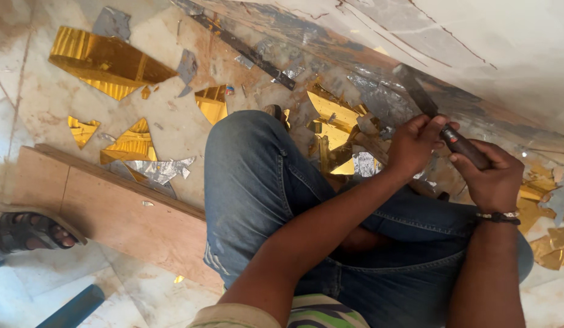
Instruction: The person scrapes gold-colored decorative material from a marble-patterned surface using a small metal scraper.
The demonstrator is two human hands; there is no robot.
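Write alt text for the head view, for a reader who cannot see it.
Seated on a floor in blue jeans, a person holds a dark-handled tool in both hands: right hand around the handle, left hand at its tip. Gold mirror shards and silver fragments litter the floor beside a wooden board; a sandalled foot shows at left.

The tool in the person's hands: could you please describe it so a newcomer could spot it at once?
Start at the bent knee in blue jeans in the middle, then follow the two forearms up to the right. There the left hand and right hand grip a tool with a dark reddish-brown rounded handle, unlike the flat gold and silver shards scattered about.
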